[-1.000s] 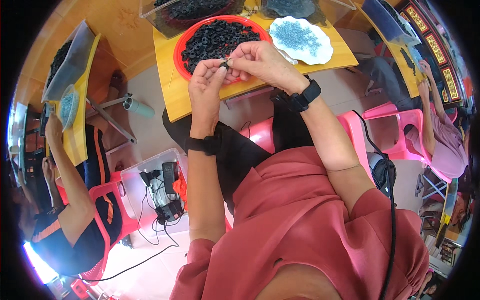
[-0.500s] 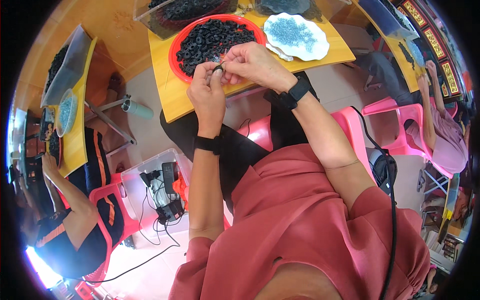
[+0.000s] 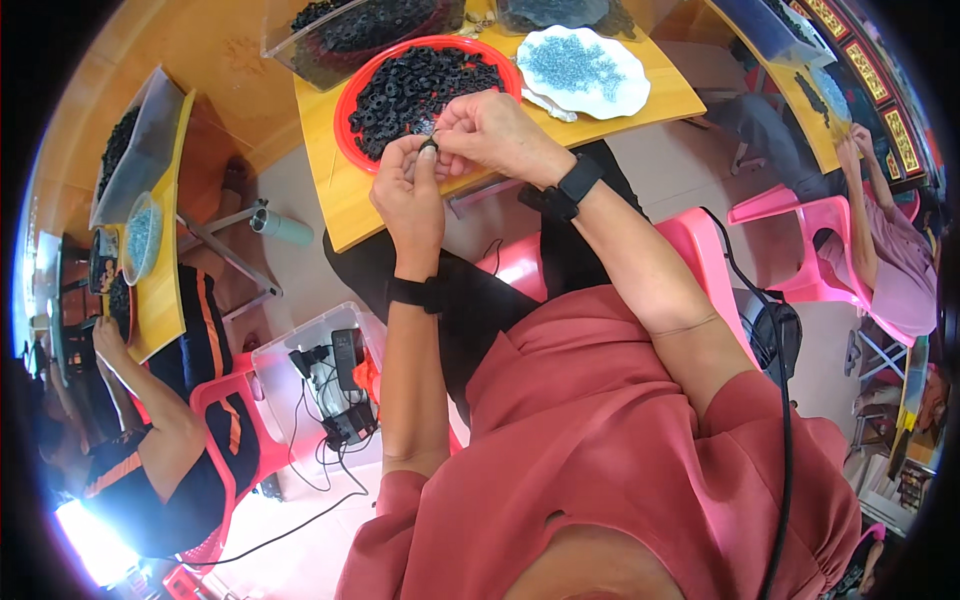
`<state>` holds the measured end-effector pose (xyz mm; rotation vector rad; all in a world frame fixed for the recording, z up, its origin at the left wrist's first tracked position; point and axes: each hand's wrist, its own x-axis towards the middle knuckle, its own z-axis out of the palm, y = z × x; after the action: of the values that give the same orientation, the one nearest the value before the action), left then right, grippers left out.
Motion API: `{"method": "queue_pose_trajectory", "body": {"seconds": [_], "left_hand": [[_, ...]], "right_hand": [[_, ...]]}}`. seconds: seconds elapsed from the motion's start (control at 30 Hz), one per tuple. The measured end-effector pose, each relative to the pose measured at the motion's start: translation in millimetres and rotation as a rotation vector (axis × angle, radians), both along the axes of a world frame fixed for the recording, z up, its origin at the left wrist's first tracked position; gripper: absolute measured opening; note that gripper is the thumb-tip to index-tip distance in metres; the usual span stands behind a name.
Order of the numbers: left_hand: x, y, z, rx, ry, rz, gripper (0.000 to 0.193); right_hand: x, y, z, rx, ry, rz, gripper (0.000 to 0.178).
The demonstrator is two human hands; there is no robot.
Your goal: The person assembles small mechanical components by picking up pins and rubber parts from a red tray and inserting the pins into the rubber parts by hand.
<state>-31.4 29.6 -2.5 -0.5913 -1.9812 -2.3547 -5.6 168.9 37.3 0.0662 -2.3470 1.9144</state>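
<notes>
Over the near rim of a red tray (image 3: 346, 128) my two hands meet at the fingertips. In the left hand (image 3: 411, 187) a small black part (image 3: 429, 145) is pinched between thumb and forefinger. My right hand (image 3: 492, 132) is closed at the same part, its thumb and forefinger pressed together; whatever they hold is too small to make out. Many similar black ring-shaped parts (image 3: 415, 85) fill the tray. Right of it stands a white scalloped plate (image 3: 632, 92) heaped with small pale blue-grey pieces (image 3: 572, 66).
At the back of the yellow table (image 3: 340, 205) are clear bins (image 3: 330, 50) of black parts. A person (image 3: 170, 430) works at a left table, another (image 3: 890, 250) at a right one. A black cable (image 3: 786, 440) hangs along my right side; a clear box (image 3: 290, 360) with wired devices is at lower left.
My hands stay together at the small black part, the right hand shifting slightly left and down. The view has tilted a little.
</notes>
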Motion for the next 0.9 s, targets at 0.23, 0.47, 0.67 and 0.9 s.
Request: {"method": "queue_pose_trajectory", "body": {"seconds": [0.23,0.47,0.67,0.9], "left_hand": [[0,1,1,0.046,-0.032,-0.038,0.009],[0,-1,4,-0.042,0.004,-0.043,0.009],[1,-1,8,-0.042,-0.024,-0.092,0.011],[-2,0,6,0.029,-0.06,-0.112,0.01]], "right_hand": [[6,6,12,0.104,0.002,0.047,0.016],[9,1,16,0.384,0.132,-0.036,0.017],[14,5,18,0.609,0.282,-0.059,0.016],[10,7,12,0.568,0.295,-0.051,0.017]]}}
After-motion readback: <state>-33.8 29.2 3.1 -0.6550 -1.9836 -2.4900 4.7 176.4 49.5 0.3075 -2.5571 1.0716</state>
